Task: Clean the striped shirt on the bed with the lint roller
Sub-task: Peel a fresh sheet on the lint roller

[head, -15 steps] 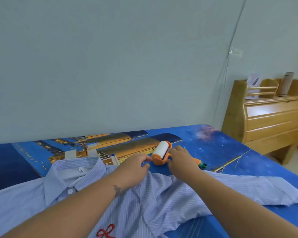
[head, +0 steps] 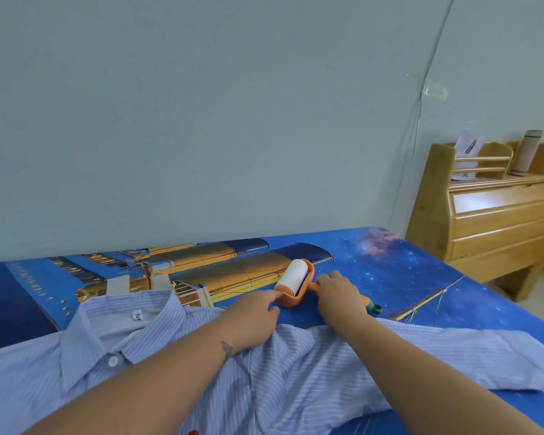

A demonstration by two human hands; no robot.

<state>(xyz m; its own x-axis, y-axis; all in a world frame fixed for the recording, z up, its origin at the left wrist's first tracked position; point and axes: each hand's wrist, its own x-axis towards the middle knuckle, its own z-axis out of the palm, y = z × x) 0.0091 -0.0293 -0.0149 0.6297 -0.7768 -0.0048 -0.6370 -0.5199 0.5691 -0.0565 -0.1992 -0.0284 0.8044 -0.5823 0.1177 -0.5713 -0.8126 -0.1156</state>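
One collar label (head: 138, 315) on shirt (head: 264, 372), writing unreadable.

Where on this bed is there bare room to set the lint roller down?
Bare starry blue bedsheet lies between the orange-handled lint roller and the wooden headboard. Crowded: the striped blue shirt covers the near side.

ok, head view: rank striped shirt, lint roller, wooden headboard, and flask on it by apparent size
1. striped shirt
2. wooden headboard, though it's farther from the camera
3. lint roller
4. flask, farthest away, so its rank against the roller is unsure
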